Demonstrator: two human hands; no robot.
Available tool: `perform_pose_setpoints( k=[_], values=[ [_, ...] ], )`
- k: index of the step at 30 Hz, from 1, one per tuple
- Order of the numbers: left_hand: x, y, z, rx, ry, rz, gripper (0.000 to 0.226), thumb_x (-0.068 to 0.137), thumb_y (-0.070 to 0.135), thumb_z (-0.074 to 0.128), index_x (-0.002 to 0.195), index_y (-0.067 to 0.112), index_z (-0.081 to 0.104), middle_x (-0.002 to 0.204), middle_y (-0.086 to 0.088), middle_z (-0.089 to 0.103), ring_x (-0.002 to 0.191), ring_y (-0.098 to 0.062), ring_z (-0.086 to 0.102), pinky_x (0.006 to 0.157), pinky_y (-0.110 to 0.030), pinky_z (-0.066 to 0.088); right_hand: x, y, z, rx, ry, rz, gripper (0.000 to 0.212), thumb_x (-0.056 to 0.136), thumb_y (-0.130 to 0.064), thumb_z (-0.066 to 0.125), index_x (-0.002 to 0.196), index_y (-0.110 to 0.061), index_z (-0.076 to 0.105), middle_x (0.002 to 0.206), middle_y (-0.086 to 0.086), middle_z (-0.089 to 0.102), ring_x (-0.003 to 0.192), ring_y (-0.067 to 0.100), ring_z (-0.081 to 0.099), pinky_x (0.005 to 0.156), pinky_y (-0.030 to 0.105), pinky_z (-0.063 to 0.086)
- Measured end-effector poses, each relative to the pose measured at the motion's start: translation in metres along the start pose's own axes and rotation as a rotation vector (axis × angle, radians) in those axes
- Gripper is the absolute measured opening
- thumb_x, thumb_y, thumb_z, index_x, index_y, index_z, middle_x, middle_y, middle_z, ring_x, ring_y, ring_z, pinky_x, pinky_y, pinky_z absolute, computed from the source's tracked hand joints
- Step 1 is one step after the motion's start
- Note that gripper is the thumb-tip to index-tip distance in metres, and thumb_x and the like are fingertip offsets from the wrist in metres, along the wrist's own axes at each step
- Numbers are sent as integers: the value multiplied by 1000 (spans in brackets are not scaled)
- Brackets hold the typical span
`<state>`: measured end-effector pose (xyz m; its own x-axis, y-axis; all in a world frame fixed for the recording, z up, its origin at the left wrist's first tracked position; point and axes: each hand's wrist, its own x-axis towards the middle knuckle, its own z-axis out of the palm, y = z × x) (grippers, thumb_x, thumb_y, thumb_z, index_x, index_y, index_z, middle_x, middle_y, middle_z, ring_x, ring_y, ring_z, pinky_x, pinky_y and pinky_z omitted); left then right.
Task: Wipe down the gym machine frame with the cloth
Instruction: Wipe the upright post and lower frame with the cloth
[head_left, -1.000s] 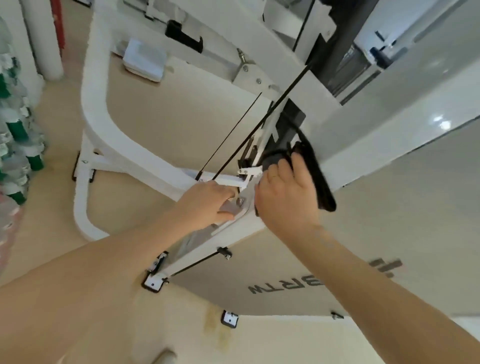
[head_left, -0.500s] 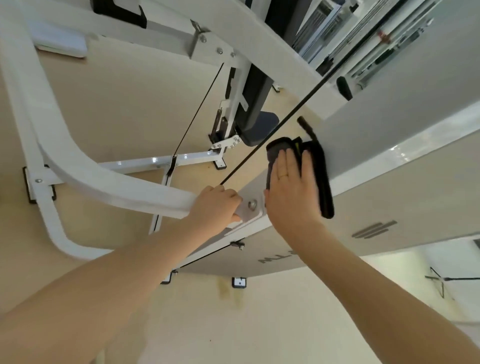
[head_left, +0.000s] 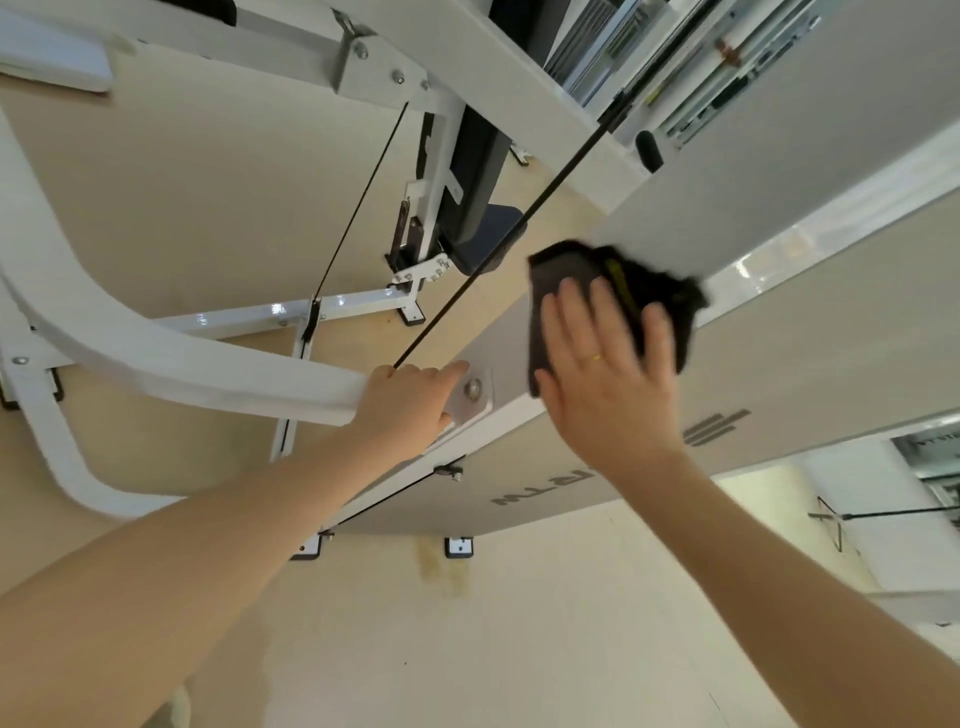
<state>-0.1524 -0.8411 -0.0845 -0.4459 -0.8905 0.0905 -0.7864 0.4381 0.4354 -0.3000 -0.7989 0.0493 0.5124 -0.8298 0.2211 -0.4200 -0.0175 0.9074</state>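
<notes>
Beige floor (head_left: 441, 649) below | right hand (head_left: 608, 374) flat, fingers straight, pressing black cloth (head_left: 649, 291) on grey frame panel (head_left: 779, 208) | left hand (head_left: 410, 400) gripping white frame tube (head_left: 156, 353)

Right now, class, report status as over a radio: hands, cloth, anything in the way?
Right hand flat, pressing dark cloth on grey frame panel. Left hand gripping white curved bar by the bolt. Black cable close to the cloth's left.
</notes>
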Motion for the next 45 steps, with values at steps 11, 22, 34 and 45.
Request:
perform_pose_setpoints(
  k=[11,22,34,45],
  values=[
    [-47,-5,9,-214,172,41,24,91,14,49,110,10,63,114,-5,61,111,-23,52,93,-36,42,-8,3,30,217,286,-117,49,99,-37,26,133,-13,51,136,4,53,132,20,32,114,39,6],
    [-52,39,107,-716,178,-492,47,89,27,57,132,15,42,126,0,51,113,-18,52,85,-25,38,-38,-80,117,178,494,-473,54,102,-25,24,150,-6,7,153,4,21,140,15,26,113,33,28],
    [-23,52,150,-1052,267,-774,46,94,38,45,137,20,39,136,1,47,126,-18,42,93,-25,32,-46,-52,133,310,691,-254,58,97,-41,39,149,-23,20,151,-2,13,137,21,12,115,45,2],
    [-42,34,156,-1064,102,-774,70,88,-2,29,144,39,21,145,7,38,79,-18,55,50,-16,36,-67,-77,135,362,618,-437,46,93,-35,44,137,-20,45,143,-5,43,133,14,32,114,40,12]
  ],
)
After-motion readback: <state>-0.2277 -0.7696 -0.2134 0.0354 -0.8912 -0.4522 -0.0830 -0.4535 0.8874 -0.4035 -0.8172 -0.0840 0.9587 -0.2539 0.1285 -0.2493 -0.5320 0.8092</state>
